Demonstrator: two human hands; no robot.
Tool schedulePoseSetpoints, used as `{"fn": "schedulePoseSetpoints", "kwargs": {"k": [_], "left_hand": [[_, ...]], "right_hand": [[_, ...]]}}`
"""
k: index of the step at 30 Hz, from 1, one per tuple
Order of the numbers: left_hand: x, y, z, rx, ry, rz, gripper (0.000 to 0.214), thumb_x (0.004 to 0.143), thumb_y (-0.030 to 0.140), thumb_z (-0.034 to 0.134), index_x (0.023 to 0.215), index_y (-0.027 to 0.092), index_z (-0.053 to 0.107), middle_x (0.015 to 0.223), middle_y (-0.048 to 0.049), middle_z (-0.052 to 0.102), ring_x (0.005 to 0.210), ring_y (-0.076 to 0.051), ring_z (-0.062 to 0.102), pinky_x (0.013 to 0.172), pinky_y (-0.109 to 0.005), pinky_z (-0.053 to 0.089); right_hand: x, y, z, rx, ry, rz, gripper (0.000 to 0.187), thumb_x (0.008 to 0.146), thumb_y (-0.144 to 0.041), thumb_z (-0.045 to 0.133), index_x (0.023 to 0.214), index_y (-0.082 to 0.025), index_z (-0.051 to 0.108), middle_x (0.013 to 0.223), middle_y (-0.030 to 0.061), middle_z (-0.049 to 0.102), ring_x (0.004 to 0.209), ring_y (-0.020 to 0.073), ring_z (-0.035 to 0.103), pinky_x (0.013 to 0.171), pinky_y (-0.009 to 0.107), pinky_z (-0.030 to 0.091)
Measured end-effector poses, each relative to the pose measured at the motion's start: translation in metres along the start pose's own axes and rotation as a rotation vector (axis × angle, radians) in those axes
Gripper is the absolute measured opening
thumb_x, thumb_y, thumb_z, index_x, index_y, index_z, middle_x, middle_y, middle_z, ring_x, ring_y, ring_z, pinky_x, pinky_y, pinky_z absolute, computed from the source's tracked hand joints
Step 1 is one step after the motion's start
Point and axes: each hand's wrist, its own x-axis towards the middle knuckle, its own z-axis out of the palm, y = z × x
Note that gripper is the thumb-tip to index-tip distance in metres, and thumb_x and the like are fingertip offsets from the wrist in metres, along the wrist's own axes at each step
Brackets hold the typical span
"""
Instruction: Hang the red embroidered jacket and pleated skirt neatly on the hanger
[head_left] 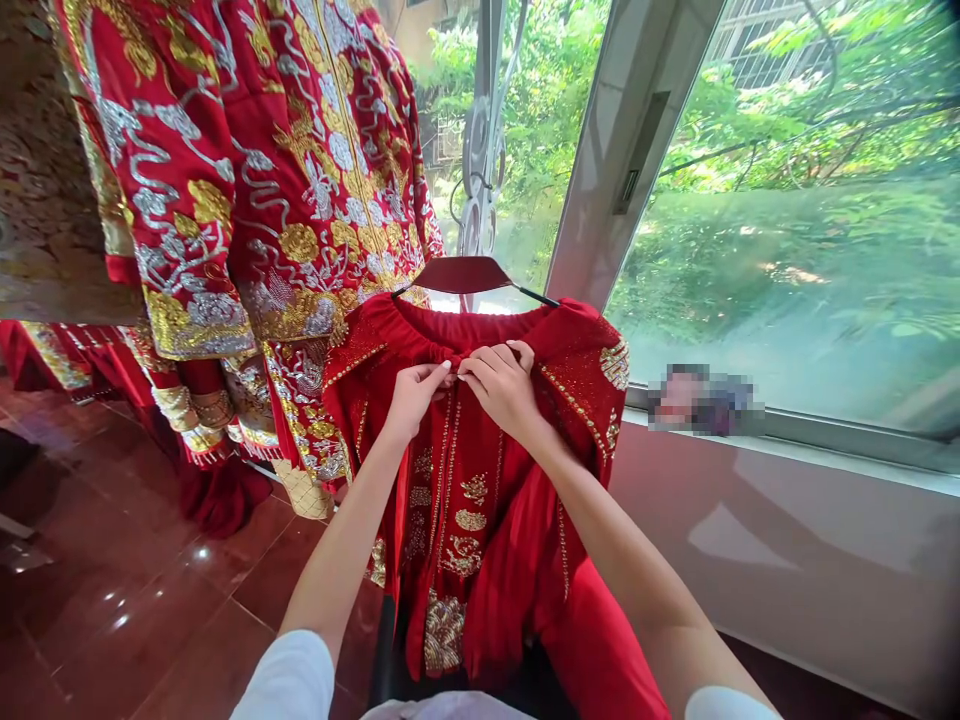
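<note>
A red garment (480, 470) with gold beading and embroidered panels hangs in front of me on a dark red hanger (461, 274). Its gathered top edge runs just under the hanger. At the front centre of that edge, my left hand (421, 392) pinches the fabric between thumb and fingers. Close beside it, my right hand (501, 385) also grips the cloth, its fingers bent over the edge. The fingertips of both hands nearly meet where the two beaded lines begin. What lies under the fingertips is too small to make out.
On the left hangs a red jacket (300, 190) with gold and silver embroidery, alongside other garments. Windows (787, 280) stand behind and to the right, above a pale wall (817, 560). A blurred object (701, 400) rests on the sill. Dark red tiles (165, 620) cover the floor.
</note>
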Motion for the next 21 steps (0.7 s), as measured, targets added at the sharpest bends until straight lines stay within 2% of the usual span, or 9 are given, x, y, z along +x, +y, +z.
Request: {"fn": "schedulePoseSetpoints", "kwargs": {"k": [4,7,10,12,15,18,21], "left_hand": [[-0.005,0.001,0.002,0.093,0.012,0.166,0.039,0.062,0.049,0.077,0.071,0.013,0.067,0.068,-0.0016,0.066,0.064,-0.011,0.056,0.066,-0.024,0.044],[-0.011,0.002,0.002,0.076,0.053,0.225,0.033,0.066,0.044,0.076,0.073,0.013,0.065,0.07,0.0,0.065,0.066,-0.01,0.056,0.069,-0.024,0.045],[-0.016,0.005,0.002,-0.006,0.032,0.145,0.037,0.065,0.046,0.075,0.079,0.014,0.065,0.074,-0.0014,0.067,0.07,-0.012,0.06,0.072,-0.027,0.048],[-0.016,0.008,0.005,-0.03,0.002,0.077,0.04,0.064,0.048,0.076,0.082,0.014,0.067,0.074,-0.0025,0.068,0.069,-0.013,0.061,0.071,-0.028,0.049],[-0.012,0.011,0.013,-0.052,0.031,0.044,0.037,0.063,0.044,0.077,0.08,0.013,0.069,0.07,-0.0021,0.066,0.063,-0.011,0.057,0.063,-0.024,0.045],[-0.005,0.009,0.02,-0.089,0.071,-0.028,0.03,0.062,0.04,0.078,0.069,0.013,0.065,0.061,0.0015,0.06,0.055,-0.007,0.048,0.054,-0.02,0.038],[-0.002,0.005,0.018,-0.061,0.025,-0.069,0.027,0.064,0.034,0.076,0.061,0.014,0.06,0.053,0.0047,0.051,0.05,-0.005,0.039,0.05,-0.02,0.031]], "right_hand": [[-0.005,-0.002,-0.002,0.077,0.023,0.014,0.014,0.094,-0.021,0.05,0.085,-0.022,0.061,0.092,-0.001,0.069,0.088,0.0155,0.057,0.099,0.038,0.024],[-0.017,-0.005,-0.001,0.117,0.091,-0.001,0.014,0.093,-0.019,0.049,0.083,-0.022,0.059,0.104,0.0026,0.067,0.102,0.0175,0.056,0.106,0.04,0.026],[-0.029,-0.01,0.004,0.119,0.137,0.03,0.016,0.093,-0.019,0.048,0.081,-0.022,0.059,0.121,0.0063,0.061,0.121,0.021,0.049,0.108,0.044,0.03],[-0.032,-0.012,0.008,0.15,0.165,0.078,0.017,0.093,-0.018,0.047,0.083,-0.022,0.061,0.123,0.0067,0.061,0.123,0.0216,0.048,0.105,0.045,0.034],[-0.026,-0.012,0.012,0.17,0.216,0.13,0.015,0.092,-0.02,0.051,0.093,-0.024,0.065,0.113,0.0061,0.066,0.111,0.0214,0.055,0.098,0.043,0.041],[-0.017,-0.009,0.012,0.132,0.248,0.137,0.016,0.091,-0.022,0.055,0.102,-0.024,0.066,0.101,0.0057,0.068,0.096,0.0201,0.058,0.087,0.038,0.044],[-0.012,-0.005,0.01,0.125,0.233,0.108,0.021,0.093,-0.018,0.052,0.102,-0.025,0.069,0.096,0.0048,0.068,0.091,0.0185,0.058,0.083,0.035,0.043]]}}
